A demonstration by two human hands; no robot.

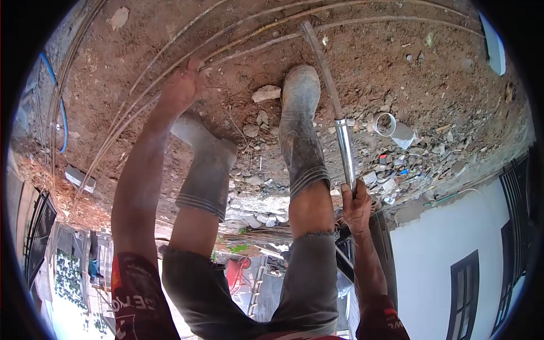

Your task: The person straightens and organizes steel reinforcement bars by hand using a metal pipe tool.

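A: Where's the bar with the shiny sleeve?
B: The flat steel bar (323,71) runs along the outer side of the right boot (301,93), its far tip past the toe, by the long rods (272,43). The metal tube (346,153) on its near end reaches behind the boot, to the right hand (357,207).
A: And the ground?
B: Bare brown soil (368,68) under the boot, rubble (389,185) behind its outer side, a white wall (419,249) well beyond.
A: The hands?
B: The right is closed round the tube. The left hand (181,86), well across from the boot's inner side, has its fingers bent against the rods; I can't tell whether they close on one.
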